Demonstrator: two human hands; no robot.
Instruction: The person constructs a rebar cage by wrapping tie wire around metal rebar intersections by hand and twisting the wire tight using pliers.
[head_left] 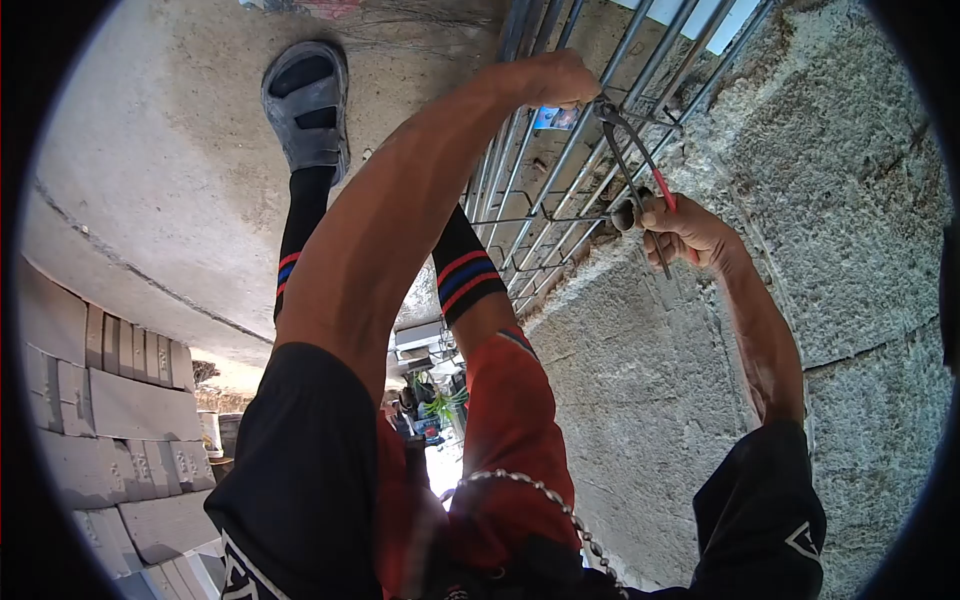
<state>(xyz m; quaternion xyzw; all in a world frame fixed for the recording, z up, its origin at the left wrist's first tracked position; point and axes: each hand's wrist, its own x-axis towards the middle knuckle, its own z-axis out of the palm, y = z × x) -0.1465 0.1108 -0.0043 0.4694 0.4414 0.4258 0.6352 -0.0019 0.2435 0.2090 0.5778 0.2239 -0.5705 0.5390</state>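
Observation:
Pincers (640,160) with a red grip on one handle are held in my right hand (688,232), its fingers closed around the handles. The pincers' head meets the metal rods beside my left hand (560,80). My left hand is closed over the upper part of a frame of long metal bars (545,205); what its fingers grip is hidden. Thin bent crosspieces join the bars. A rounded dark pipe end (623,215) shows beside my right hand.
A rough concrete wall (660,400) runs along the right. My sandalled foot (305,110) is on the concrete floor (160,170). Stacked grey blocks (140,410) stand at lower left. A green plant (445,402) and clutter show between my legs.

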